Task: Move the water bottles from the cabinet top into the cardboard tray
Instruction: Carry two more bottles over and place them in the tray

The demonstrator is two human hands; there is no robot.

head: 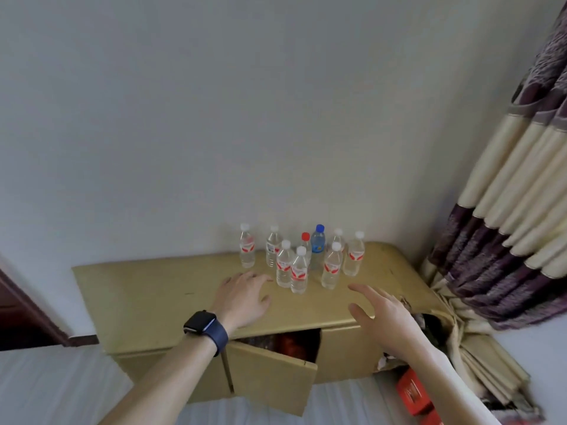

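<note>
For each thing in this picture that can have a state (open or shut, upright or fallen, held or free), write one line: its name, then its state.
Water bottles: nine, all upright on the cabinet top, capped, none held.
Blue-capped bottle: upright, at the back of the group.
Red-capped bottle: upright, partly hidden.
Cabinet door: ajar.
Left hand: open, empty.
Right hand: open, empty.
Curtain: gathered aside.

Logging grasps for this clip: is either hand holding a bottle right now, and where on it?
Nothing is held. The left hand and right hand are both open above the cabinet top, short of the bottles.
</note>
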